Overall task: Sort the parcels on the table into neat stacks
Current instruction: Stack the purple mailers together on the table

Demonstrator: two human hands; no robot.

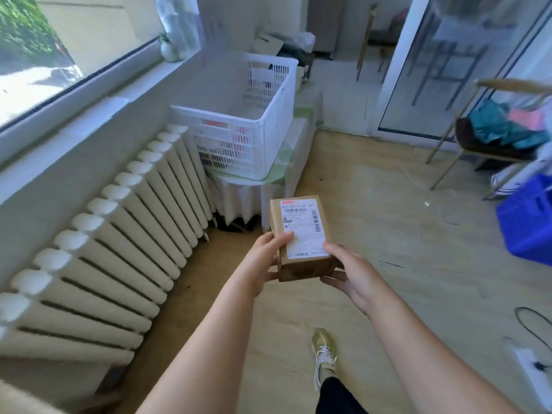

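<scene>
Open wood floor (373, 219) runs fwd btwn the white radiator (104, 249) along the left wall & a metal-framed chair (478, 144) plus blue crate (525, 219) at right. Straight ahead, a low cloth-covered table (286, 162) carries a white slatted plastic basket (239, 144). The parcel (301, 234) is up in the air over the floor, near the table's corner. Left hand (263, 264) grips its left side, thumb on top; right hand (349, 273) grasps the near right corner. It's a small brown cardboard box w/ white barcode label facing up.
</scene>
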